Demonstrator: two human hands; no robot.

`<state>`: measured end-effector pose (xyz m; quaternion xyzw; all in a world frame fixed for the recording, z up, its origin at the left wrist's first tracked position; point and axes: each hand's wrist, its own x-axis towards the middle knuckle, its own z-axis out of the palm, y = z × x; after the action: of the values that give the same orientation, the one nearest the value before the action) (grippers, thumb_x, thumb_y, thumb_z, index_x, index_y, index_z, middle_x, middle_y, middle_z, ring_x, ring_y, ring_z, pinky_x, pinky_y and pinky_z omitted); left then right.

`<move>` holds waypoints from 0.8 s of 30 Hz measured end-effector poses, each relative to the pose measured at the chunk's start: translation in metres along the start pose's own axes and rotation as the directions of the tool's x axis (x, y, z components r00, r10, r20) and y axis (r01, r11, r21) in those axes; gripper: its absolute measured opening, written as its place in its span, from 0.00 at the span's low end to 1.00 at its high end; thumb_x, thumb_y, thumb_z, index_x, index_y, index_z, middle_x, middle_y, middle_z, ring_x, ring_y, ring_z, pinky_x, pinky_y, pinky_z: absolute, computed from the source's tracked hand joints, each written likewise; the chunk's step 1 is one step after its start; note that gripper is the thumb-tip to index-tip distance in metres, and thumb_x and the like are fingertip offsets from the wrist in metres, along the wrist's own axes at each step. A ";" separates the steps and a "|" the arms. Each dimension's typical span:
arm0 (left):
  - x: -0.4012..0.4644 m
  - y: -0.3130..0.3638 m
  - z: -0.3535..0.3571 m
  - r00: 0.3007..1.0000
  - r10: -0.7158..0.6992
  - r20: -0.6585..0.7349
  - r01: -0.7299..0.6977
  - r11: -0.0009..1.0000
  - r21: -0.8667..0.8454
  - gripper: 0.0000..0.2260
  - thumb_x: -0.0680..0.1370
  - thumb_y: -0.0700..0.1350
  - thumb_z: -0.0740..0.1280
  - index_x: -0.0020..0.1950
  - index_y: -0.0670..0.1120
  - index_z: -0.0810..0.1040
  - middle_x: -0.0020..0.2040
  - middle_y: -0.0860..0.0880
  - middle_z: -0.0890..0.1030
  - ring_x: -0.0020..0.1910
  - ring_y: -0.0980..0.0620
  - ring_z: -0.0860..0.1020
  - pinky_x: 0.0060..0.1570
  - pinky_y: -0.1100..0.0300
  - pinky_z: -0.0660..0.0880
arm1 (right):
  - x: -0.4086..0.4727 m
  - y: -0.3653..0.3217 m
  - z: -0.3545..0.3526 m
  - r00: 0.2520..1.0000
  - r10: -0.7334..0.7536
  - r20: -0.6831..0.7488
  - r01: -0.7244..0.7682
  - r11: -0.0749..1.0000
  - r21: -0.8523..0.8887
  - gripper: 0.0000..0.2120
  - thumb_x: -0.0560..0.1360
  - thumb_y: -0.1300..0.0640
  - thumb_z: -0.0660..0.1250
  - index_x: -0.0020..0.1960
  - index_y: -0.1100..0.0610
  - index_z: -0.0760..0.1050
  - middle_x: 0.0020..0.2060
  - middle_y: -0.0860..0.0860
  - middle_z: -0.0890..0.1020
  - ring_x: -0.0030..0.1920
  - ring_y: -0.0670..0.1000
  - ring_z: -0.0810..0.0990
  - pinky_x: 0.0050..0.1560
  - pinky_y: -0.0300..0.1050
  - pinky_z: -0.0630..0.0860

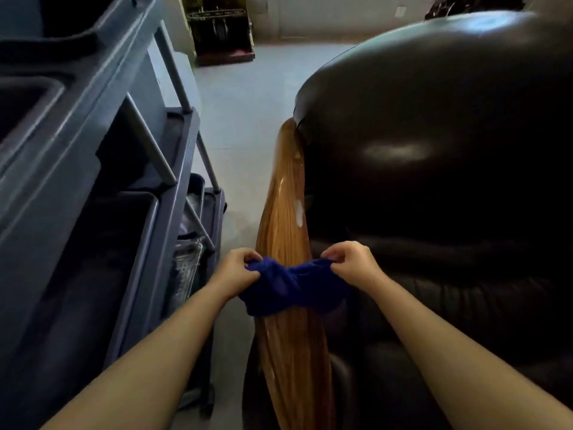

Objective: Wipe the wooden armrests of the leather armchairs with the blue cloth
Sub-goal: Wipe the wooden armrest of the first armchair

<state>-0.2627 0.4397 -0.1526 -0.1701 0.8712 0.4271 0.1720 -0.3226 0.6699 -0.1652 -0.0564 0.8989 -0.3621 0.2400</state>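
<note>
A glossy wooden armrest [283,212] runs away from me along the left side of a dark leather armchair [434,150]. The blue cloth [288,287] hangs bunched across the armrest, stretched between both hands. My left hand [237,268] pinches its left end and my right hand [352,262] pinches its right end. A pale smear shows on the wood farther along, near the leather. The cloth hides the part of the armrest beneath it.
A grey plastic utility cart [93,181] with shelves, bins and metal posts stands close on the left. A narrow strip of pale floor [242,119] separates cart and chair. A dark wooden rack [221,29] stands at the far wall.
</note>
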 end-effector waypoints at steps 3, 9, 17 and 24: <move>0.020 -0.013 0.023 0.929 0.137 -0.343 -0.079 0.981 0.177 0.22 0.74 0.43 0.65 0.68 0.45 0.67 0.69 0.41 0.67 0.68 0.44 0.66 0.66 0.53 0.65 | 0.022 0.011 0.023 0.964 -0.029 -0.264 0.032 0.999 0.007 0.19 0.73 0.60 0.64 0.64 0.50 0.71 0.58 0.50 0.74 0.59 0.50 0.73 0.52 0.40 0.71; 0.011 -0.043 0.098 0.903 0.339 -0.262 -0.167 0.841 0.514 0.27 0.76 0.56 0.43 0.73 0.54 0.40 0.76 0.50 0.35 0.74 0.52 0.36 0.73 0.44 0.37 | 0.002 0.030 0.108 0.925 -0.114 -0.363 0.098 0.993 -0.063 0.32 0.75 0.39 0.48 0.72 0.41 0.35 0.75 0.47 0.37 0.74 0.48 0.36 0.73 0.51 0.44; 0.048 -0.039 0.118 0.900 0.271 -0.341 -0.097 0.888 0.450 0.26 0.77 0.58 0.37 0.74 0.50 0.41 0.76 0.47 0.46 0.75 0.51 0.40 0.74 0.47 0.39 | 0.041 0.035 0.125 0.929 -0.204 -0.307 0.208 0.978 -0.021 0.29 0.74 0.37 0.43 0.68 0.34 0.28 0.70 0.38 0.26 0.73 0.43 0.33 0.72 0.49 0.53; 0.119 -0.013 0.090 0.886 0.289 -0.362 -0.095 0.878 0.468 0.26 0.78 0.54 0.42 0.75 0.50 0.43 0.77 0.46 0.46 0.76 0.48 0.44 0.72 0.43 0.50 | 0.117 0.013 0.095 0.908 -0.268 -0.322 0.290 0.957 0.020 0.31 0.76 0.39 0.48 0.68 0.34 0.28 0.70 0.39 0.27 0.75 0.48 0.40 0.71 0.51 0.59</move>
<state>-0.3478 0.4867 -0.2666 -0.1257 0.9735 0.1886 -0.0306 -0.3796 0.5876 -0.2792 -0.1175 0.8956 -0.4270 0.0406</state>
